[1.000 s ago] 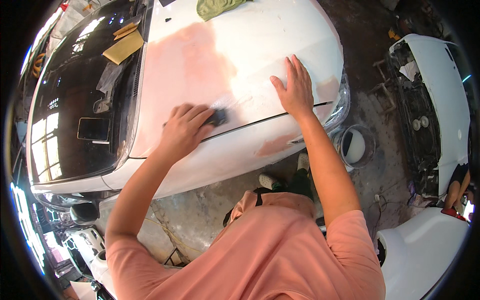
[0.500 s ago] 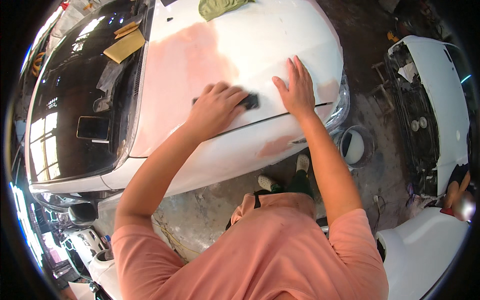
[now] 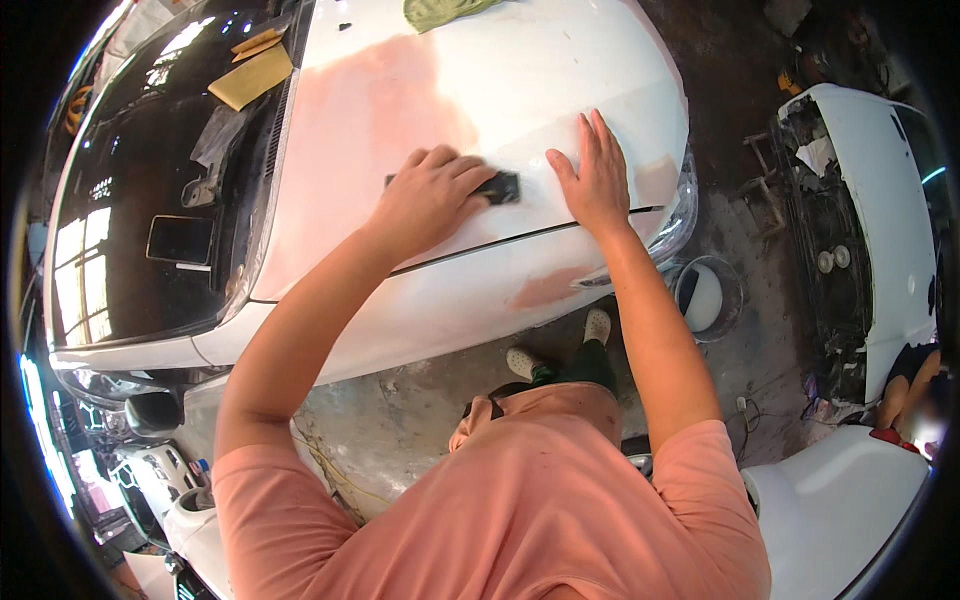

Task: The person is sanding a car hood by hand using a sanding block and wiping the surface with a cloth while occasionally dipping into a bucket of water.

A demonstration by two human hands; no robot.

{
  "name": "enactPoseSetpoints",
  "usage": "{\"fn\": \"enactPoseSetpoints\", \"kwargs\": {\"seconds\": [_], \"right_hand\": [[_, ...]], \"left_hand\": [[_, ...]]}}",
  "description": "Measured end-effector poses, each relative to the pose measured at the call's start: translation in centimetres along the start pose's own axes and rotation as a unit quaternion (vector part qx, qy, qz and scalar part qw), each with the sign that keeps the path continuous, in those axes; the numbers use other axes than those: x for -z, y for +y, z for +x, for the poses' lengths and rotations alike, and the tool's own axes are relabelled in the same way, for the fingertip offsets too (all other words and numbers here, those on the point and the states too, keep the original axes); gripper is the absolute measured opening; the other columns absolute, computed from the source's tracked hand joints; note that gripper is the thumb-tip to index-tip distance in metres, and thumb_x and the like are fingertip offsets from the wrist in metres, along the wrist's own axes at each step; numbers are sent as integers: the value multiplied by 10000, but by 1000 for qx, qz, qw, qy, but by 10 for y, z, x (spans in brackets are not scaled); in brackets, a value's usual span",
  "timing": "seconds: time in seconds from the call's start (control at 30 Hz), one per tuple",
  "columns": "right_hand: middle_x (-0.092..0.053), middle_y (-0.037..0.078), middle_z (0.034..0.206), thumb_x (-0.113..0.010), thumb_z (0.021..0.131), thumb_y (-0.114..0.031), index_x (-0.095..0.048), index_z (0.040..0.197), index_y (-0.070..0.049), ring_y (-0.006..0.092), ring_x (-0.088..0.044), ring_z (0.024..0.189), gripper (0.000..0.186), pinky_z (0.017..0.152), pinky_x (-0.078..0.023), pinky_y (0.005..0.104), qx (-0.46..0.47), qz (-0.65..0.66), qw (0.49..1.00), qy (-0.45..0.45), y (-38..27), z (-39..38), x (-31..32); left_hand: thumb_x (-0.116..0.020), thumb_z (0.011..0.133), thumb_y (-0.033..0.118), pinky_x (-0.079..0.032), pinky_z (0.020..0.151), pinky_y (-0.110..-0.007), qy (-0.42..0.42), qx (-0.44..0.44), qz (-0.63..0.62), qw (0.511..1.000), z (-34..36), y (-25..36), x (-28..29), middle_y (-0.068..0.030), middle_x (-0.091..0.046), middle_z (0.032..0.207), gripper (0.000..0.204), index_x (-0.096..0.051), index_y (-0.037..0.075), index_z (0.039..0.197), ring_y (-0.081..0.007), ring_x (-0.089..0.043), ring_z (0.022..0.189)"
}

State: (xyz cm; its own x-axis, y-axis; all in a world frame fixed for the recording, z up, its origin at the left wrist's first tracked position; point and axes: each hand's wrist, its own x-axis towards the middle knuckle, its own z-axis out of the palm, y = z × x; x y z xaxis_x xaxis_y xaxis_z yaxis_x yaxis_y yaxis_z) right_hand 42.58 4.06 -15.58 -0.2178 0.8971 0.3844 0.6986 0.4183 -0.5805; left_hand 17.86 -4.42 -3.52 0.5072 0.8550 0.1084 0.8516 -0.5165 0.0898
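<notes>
- Head view: the left hand (image 3: pixel 425 195) is curled over a dark block (image 3: pixel 506 188), its fingers bent and close together across the top; their tips are hidden, so how hard they press cannot be told.
- The right hand (image 3: pixel 598 180) lies palm down on the white hood (image 3: pixel 540 90), just beyond the block's right end, its fingers nearly straight and slightly parted, the thumb spread away toward the left hand; it holds nothing.
- The block looks narrow and flat-sided, with a squared right end. It sits on the hood near the dark seam (image 3: pixel 530 233) that divides it from the white fender (image 3: pixel 400 315).
- Its long axis runs roughly left to right, an end showing on either side of the left hand, while the right hand's fingers point away from the person.
- Beyond the left hand, a matte pinkish patch (image 3: pixel 380 100) with soft, uneven edges spreads over the glossy paint; a smaller pink patch (image 3: pixel 545 288) marks the fender.
- A crumpled green cloth (image 3: pixel 440 10) lies on the hood's far part, and folded yellow paper (image 3: pixel 250 84) rests at the base of the dark, reflective windshield (image 3: pixel 130 190).
</notes>
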Motion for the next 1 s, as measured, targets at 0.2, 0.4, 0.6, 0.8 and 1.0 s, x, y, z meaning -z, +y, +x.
{"fn": "enactPoseSetpoints", "kwargs": {"seconds": [0.2, 0.4, 0.6, 0.8, 1.0], "right_hand": [[-357, 269, 1660, -603, 1042, -487, -414, 1575, 23, 427, -335, 1538, 761, 1280, -257, 516, 0, -33, 999, 9, 3, 0, 1], [-365, 276, 1653, -603, 1042, -480, -420, 1569, 25, 427, -341, 1534, 752, 1279, -255, 517, 21, 0, 1000, 18, 1, 1, -1], [-362, 274, 1654, -613, 1040, -464, -418, 1569, 18, 434, -355, 1521, 742, 1266, -280, 519, 2, -26, 999, 19, 4, 0, 1], [-355, 269, 1658, -583, 1063, -374, -424, 1563, 12, 438, -372, 1504, 651, 1247, -303, 535, 17, -2, 1000, 20, 3, -1, -4], [-375, 278, 1635, -553, 1077, -254, -433, 1540, 26, 475, -411, 1451, 554, 1223, -325, 548, 9, 5, 999, 32, 6, -2, 1]], "left_hand": [[-734, 942, 274, -445, 1075, -452, -6, 79, 16, 997, -91, -6, 32, -53, -697, 1318, 410, -668, 91, 1303, -300, -599, 1210], [-729, 943, 283, -449, 1068, -451, 21, 64, 19, 998, -1, 2, -4, -52, -695, 1303, 426, -663, 83, 1313, -303, -596, 1209], [-716, 950, 293, -438, 1087, -464, -17, 87, 19, 996, -93, -6, 29, -64, -683, 1340, 447, -656, 87, 1342, -310, -594, 1221], [-682, 989, 299, -431, 1106, -442, 7, 27, 6, 1000, 19, 2, -5, -57, -682, 1342, 381, -669, 91, 1308, -299, -580, 1247], [-734, 949, 286, -440, 1101, -456, -33, 70, -2, 997, -80, -7, 21, -54, -685, 1342, 428, -670, 100, 1328, -314, -590, 1240]]}}
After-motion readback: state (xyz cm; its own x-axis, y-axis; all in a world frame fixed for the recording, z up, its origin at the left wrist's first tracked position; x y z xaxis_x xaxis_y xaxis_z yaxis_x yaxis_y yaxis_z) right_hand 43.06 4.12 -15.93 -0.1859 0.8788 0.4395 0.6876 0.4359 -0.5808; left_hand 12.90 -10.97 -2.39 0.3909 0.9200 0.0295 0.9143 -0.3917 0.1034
